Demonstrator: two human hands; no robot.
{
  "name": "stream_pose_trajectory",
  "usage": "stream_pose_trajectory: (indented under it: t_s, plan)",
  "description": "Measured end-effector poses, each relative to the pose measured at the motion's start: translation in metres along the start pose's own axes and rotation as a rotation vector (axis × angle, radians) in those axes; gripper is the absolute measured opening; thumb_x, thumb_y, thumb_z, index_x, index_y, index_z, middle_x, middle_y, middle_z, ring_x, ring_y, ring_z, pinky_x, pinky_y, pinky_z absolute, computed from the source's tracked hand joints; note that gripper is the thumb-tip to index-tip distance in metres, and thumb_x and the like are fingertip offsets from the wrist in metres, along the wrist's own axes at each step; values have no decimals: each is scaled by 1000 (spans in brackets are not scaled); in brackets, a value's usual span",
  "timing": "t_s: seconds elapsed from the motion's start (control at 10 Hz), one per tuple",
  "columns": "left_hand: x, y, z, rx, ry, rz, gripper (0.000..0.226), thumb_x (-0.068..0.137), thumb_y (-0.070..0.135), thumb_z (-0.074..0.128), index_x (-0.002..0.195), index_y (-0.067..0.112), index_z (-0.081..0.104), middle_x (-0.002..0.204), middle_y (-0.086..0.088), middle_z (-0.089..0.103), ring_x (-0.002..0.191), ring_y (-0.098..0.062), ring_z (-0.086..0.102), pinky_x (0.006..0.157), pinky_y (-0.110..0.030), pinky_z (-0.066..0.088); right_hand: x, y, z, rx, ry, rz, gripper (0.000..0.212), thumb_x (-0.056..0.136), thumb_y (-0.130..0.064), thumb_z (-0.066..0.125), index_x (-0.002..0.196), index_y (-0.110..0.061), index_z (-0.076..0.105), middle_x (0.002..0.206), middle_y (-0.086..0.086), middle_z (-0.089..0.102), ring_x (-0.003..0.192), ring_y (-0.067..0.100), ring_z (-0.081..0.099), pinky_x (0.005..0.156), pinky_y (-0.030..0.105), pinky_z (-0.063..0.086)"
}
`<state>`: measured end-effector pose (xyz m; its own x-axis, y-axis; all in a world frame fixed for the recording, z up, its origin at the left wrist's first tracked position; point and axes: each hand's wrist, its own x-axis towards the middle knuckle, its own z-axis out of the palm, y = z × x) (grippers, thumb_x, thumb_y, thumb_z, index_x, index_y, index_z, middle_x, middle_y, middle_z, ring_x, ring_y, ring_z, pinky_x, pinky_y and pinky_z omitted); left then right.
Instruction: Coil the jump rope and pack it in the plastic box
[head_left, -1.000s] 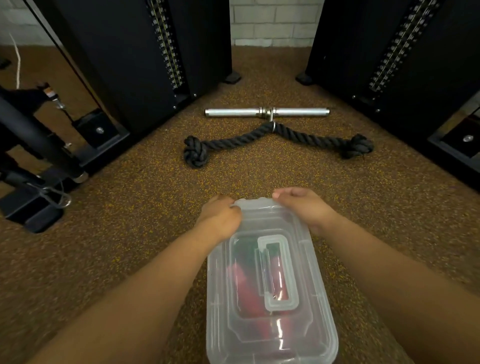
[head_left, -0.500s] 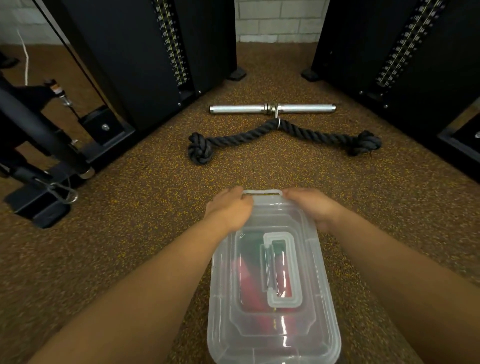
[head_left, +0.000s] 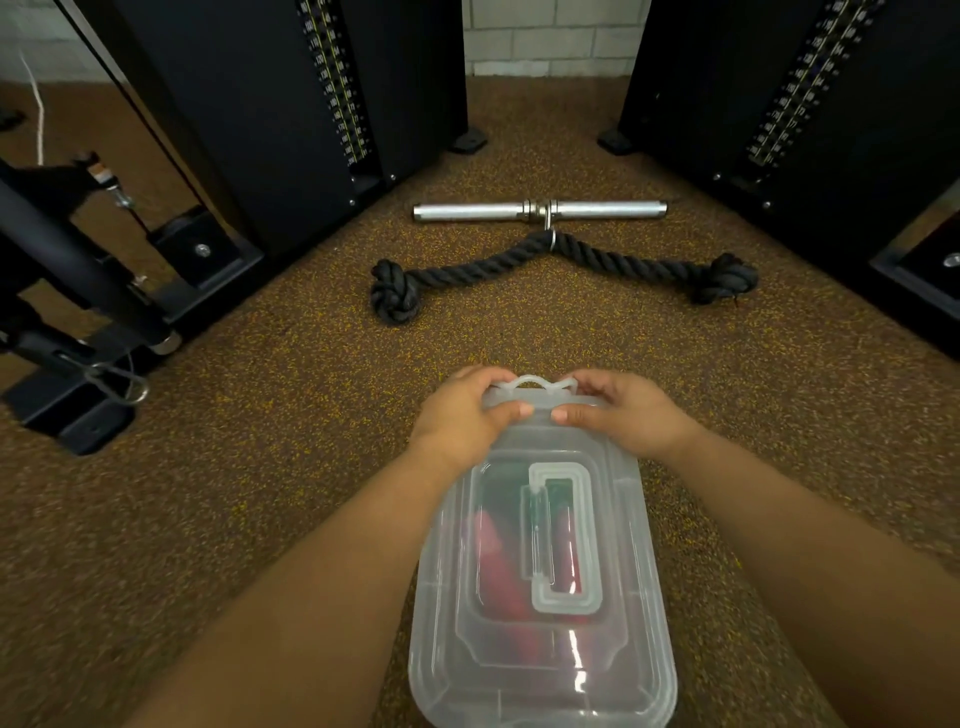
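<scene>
A clear plastic box (head_left: 644, 639) lies on the speckled floor in front of me, lid on. Through the lid I see the jump rope (head_left: 501, 571) inside, with red handles and a dark green part. A folded carry handle sits flat on the lid. My left hand (head_left: 462, 415) and my right hand (head_left: 621, 410) both grip the far end of the box. Their thumbs press on the lid and their fingers curl over the latch tab (head_left: 535, 385) there.
A black knotted gym rope (head_left: 561, 265) and a chrome bar (head_left: 540, 211) lie on the floor beyond the box. Black weight-stack towers (head_left: 291, 114) stand at left and right. A black machine base with a carabiner (head_left: 117, 379) is at left.
Both hands slid closer together along the far end of the box, and the latch tab now stands up between them. The box stays in place.
</scene>
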<state>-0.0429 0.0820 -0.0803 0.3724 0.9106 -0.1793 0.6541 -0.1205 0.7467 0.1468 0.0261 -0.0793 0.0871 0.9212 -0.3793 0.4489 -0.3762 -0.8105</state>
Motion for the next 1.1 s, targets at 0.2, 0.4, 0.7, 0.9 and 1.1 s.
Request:
stream_pose_trajectory:
  t_s: [0.2,0.4,0.7,0.9,1.1]
  plan:
    - [-8,-4,6,165,122,84,36,83,44,63,113,25,64,119,4,61,109,-20,55,97,-36,44,-4,-4,3,-179,105,-50,47,77,-42,73,120,-26,64,116,-1,65,100,14,61,83,25,47]
    - [-18,-3,12,409,160,124,39,93,46,43,127,29,53,131,5,54,117,-21,48,96,-35,34,-12,-6,7,-204,106,-38,59,85,-43,64,139,-29,48,141,1,53,124,18,52,95,23,37]
    - [-27,-5,9,500,101,113,42,98,39,31,137,27,40,143,-1,44,132,-23,36,109,-36,25,-9,-12,12,-292,62,-25,59,89,-44,58,143,-28,40,148,3,45,132,21,45,106,29,34]
    - [-41,6,9,596,-93,8,59,98,43,18,151,25,-1,162,-1,-6,148,-20,-9,119,-42,-4,-5,-15,21,-553,12,1,65,95,-47,40,151,-19,21,157,8,29,143,26,27,116,42,26]
    - [-21,37,-19,668,-297,-68,53,96,38,34,143,15,31,154,-11,27,139,-32,28,110,-42,28,-9,-45,23,-691,-74,-19,44,97,-26,40,138,-9,39,149,14,37,136,30,36,109,39,34]
